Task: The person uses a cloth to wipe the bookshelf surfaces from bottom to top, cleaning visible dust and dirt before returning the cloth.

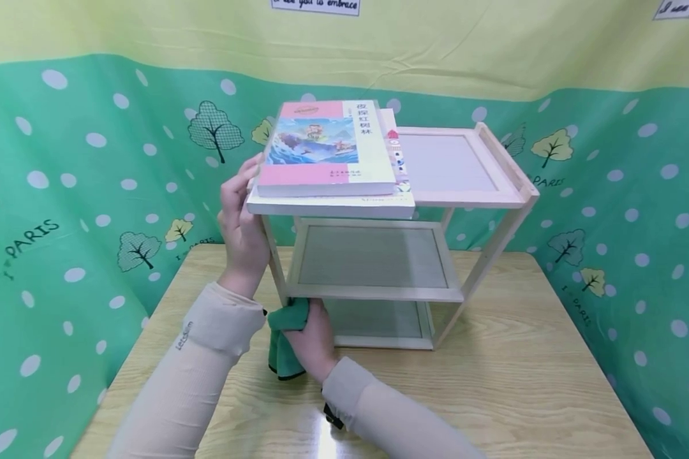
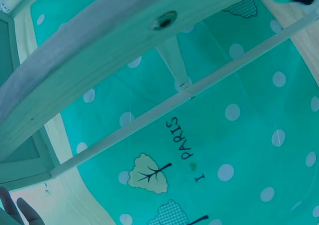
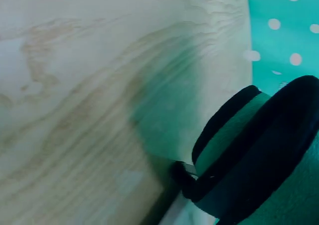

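A pale wooden three-tier shelf rack (image 1: 496, 252) stands on the table, two books stacked on the left of its top tier. The upper book (image 1: 316, 173) has a pink and white cover; the lower book (image 1: 327, 206) juts out beneath it. At the rack's top left end, my left hand (image 1: 244, 220) grips the side beside the books. Its fingertips (image 2: 29, 212) show in the left wrist view's bottom corner. Lower down, my right hand (image 1: 314, 341) grips a green cloth (image 1: 286, 357) with black edging at the front left leg. Right fingertips are hidden behind cloth and rack.
The light wood table (image 1: 528, 382) extends in front of the rack and to both sides. A green and yellow curtain (image 1: 92, 178) with white dots and printed trees hangs behind and along both sides. The middle tier (image 1: 373, 255) and bottom tier sit under the books.
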`<state>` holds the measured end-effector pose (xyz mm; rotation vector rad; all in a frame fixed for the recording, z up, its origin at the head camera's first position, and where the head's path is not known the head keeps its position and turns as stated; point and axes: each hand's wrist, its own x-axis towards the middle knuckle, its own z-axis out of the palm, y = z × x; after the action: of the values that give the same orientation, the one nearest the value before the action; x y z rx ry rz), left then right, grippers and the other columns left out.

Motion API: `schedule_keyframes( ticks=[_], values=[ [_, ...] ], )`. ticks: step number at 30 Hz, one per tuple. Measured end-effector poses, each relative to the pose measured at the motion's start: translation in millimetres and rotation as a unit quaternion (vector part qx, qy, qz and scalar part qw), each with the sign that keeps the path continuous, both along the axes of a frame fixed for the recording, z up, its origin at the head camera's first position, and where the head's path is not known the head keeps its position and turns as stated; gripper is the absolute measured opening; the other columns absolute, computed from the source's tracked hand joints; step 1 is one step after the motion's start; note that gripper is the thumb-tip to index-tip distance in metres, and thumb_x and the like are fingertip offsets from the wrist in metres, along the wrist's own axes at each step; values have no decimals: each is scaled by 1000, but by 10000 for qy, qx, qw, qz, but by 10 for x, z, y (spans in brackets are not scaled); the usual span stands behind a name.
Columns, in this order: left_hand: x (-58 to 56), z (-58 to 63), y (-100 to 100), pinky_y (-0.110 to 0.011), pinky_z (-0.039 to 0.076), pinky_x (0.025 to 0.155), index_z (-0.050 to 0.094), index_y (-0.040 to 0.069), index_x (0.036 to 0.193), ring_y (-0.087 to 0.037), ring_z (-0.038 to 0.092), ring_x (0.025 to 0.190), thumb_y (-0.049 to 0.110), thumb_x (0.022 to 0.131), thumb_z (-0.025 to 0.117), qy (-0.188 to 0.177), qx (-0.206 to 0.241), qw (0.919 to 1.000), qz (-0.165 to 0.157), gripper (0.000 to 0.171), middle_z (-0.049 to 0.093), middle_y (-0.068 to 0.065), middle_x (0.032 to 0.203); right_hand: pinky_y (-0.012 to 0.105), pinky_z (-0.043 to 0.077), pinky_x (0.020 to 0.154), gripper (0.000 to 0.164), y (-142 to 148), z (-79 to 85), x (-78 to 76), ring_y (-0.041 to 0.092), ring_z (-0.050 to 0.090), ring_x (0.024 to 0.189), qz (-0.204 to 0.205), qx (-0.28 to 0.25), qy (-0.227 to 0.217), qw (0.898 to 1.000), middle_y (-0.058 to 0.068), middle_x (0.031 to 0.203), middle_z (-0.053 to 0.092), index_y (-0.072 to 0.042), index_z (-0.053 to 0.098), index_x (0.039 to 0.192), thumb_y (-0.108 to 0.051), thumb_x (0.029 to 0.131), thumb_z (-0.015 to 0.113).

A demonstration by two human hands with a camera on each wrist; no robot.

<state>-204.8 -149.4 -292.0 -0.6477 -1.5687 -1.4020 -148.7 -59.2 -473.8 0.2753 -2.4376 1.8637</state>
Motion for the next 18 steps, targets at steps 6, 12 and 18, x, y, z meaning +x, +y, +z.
schedule_keyframes(
  ticks=[6, 12, 18],
  values=[
    [0, 7, 4, -37, 46, 109, 46, -9, 124, -25, 48, 138, 14, 95, 36, -15, 5, 10000, -20, 38, 55, -19, 141, 32, 53, 83, 34, 5, -101, -3, 15, 60, 93, -58, 524, -344, 9980, 3, 104, 61, -9, 52, 115, -19, 89, 72],
    [1, 3, -9, -37, 47, 108, 47, -9, 123, -25, 49, 137, 14, 94, 36, -12, -9, 10000, 88, 39, 56, -20, 140, 37, 54, 84, 38, 10, -177, 0, 19, 61, 95, -66, 1072, -382, 9935, 6, 105, 62, -6, 54, 116, -20, 87, 75],
    [0, 0, -13, -36, 47, 107, 47, -8, 123, -25, 49, 137, 14, 94, 37, -28, -31, 9999, 104, 38, 56, -20, 140, 39, 54, 85, 37, 33, -255, -5, 18, 61, 94, 95, 1209, -658, 9904, 4, 107, 61, -9, 53, 117, -21, 89, 73]
  ],
)
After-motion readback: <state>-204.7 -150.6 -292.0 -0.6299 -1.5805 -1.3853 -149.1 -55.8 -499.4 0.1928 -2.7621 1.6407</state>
